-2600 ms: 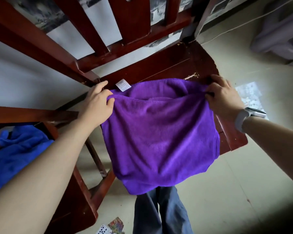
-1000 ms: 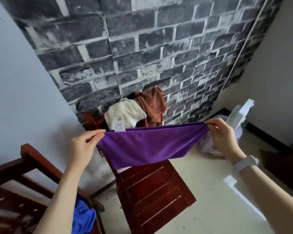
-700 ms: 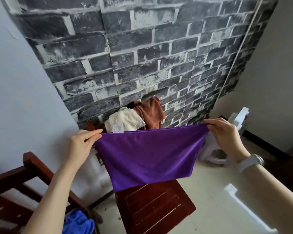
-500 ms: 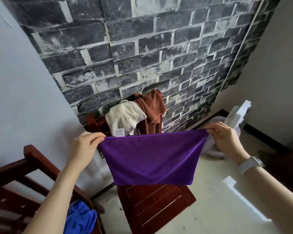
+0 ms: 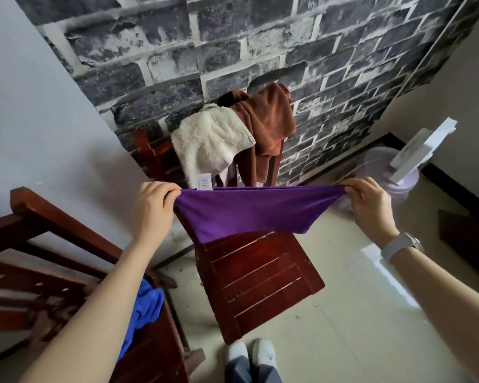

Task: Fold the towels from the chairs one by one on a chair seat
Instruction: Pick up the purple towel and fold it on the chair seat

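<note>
I hold a purple towel [image 5: 252,211] stretched out in the air above the back of a dark red wooden chair seat [image 5: 257,283]. My left hand [image 5: 154,208] pinches its left top corner, beside a white label. My right hand [image 5: 371,205] pinches the right top corner. The towel hangs doubled over, its lower edge just above the seat. A cream towel [image 5: 210,142] and a brown towel [image 5: 263,123] are draped over that chair's backrest. A blue towel [image 5: 141,310] lies crumpled on a second wooden chair [image 5: 53,261] at the left.
A grey brick-pattern wall stands behind the chair, with a plain pale wall to the left. A lilac plastic stool [image 5: 390,183] with a white foam piece [image 5: 421,150] on it stands at the right. My feet [image 5: 250,355] are on the pale tiled floor in front of the seat.
The view has tilted down. The towel, lifted off the seat earlier, has come lower and now hangs shorter over the back of the seat; both hands keep their corners.
</note>
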Demonstrator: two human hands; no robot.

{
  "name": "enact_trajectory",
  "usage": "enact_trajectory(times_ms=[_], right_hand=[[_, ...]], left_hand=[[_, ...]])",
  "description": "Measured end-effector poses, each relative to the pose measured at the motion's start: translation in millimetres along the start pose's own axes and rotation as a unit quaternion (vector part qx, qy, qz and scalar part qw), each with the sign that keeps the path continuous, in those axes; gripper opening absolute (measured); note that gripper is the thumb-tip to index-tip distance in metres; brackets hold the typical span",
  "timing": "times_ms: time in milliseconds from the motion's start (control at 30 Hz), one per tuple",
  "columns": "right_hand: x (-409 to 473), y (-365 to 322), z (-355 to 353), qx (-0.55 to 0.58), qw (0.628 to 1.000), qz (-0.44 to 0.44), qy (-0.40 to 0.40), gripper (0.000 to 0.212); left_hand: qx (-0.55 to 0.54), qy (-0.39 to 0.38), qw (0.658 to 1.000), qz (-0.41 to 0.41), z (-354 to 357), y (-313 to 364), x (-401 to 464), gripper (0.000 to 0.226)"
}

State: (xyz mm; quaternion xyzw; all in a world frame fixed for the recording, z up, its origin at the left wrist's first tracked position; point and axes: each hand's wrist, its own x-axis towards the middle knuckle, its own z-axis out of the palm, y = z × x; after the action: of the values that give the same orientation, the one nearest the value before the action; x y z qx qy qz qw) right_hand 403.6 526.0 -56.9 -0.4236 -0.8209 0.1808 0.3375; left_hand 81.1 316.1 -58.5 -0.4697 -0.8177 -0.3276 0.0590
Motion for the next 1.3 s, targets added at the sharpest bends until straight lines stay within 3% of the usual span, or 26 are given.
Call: enact_trajectory(times_ms=[133, 300, 433, 533, 633, 733, 800, 900, 967, 1067, 1167, 1300], right_hand=[[-38.7, 21.0, 25.5, -0.019, 0.999, 0.024, -0.039, 0.013], [-117.7, 72.1, 69.5, -0.021, 0.985, 0.086, -0.15, 0.014], [-195.4, 121.5, 106.7, -0.035, 0.949, 0.146, -0.276, 0.013], [-248.2, 151.8, 126.0, -0.072, 0.906, 0.179, -0.377, 0.011], [-287.2, 170.3, 137.6, -0.106, 0.869, 0.188, -0.445, 0.012], [-305.6, 176.1, 143.2, -0.134, 0.851, 0.188, -0.471, 0.013], [-311.8, 177.6, 142.5, -0.156, 0.836, 0.165, -0.5, 0.015], [-318.4, 179.1, 137.1, -0.175, 0.793, 0.136, -0.568, 0.019], [-317.8, 177.6, 134.6, -0.158, 0.798, 0.162, -0.558, 0.018], [-302.9, 174.0, 137.6, -0.121, 0.842, 0.189, -0.491, 0.014], [-274.6, 168.3, 147.7, -0.064, 0.876, 0.226, -0.421, 0.012], [-226.3, 158.2, 170.8, 0.039, 0.883, 0.338, -0.323, 0.01]], left_hand=[[0.016, -0.01, 1.0, 0.006, 26.6, -23.7, -58.2, 0.009], [0.019, -0.131, 0.991, 0.01, 74.9, -58.2, -150.5, 0.024], [0.033, -0.238, 0.971, 0.005, 116.6, -84.5, -221.8, 0.027], [0.046, -0.307, 0.951, 0.007, 140.1, -94.3, -269.6, 0.008], [0.044, -0.374, 0.926, -0.043, 154.4, -99.3, -303.7, 0.015], [0.044, -0.421, 0.904, -0.062, 161.7, -104.4, -318.8, 0.008], [0.05, -0.485, 0.868, -0.097, 167.4, -110.7, -322.4, 0.01], [0.066, -0.575, 0.811, -0.083, 171.1, -117.0, -328.3, 0.019], [0.059, -0.555, 0.822, -0.116, 171.3, -116.1, -328.4, 0.017], [0.017, -0.497, 0.848, -0.184, 172.6, -112.6, -315.3, 0.012], [-0.038, -0.412, 0.857, -0.306, 177.9, -115.3, -287.7, 0.009], [-0.111, -0.305, 0.872, -0.365, 193.1, -121.7, -242.6, 0.011]])
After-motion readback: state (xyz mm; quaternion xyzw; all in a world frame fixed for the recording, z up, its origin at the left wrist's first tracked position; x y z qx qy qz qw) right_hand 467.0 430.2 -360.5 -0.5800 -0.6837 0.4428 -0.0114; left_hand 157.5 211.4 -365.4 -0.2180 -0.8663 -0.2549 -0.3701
